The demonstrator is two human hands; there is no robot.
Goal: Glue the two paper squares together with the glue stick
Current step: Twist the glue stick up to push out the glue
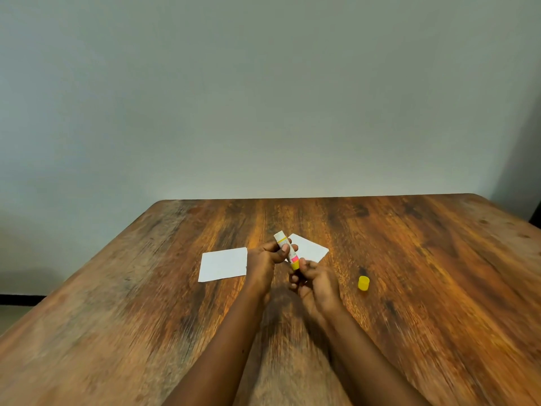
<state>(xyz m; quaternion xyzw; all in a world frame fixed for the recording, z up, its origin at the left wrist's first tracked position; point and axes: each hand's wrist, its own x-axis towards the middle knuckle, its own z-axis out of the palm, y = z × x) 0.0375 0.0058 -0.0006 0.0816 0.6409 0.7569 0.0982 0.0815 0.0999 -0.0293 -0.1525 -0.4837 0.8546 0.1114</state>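
Observation:
Two white paper squares lie flat on the wooden table (409, 259): one (224, 264) to the left of my hands, the other (311, 248) behind them, partly hidden. Above the table, between the papers, I hold the uncapped glue stick (285, 244), tilted with its white tip pointing up and away. My left hand (265, 259) grips the stick's upper body with fingers and thumb. My right hand (314, 284) pinches its yellow base. The yellow cap (363, 283) stands on the table to the right of my right hand.
A plain grey wall rises just behind the table's far edge. The table's left edge runs diagonally toward me, with floor and a dark baseboard (20, 299) beyond it.

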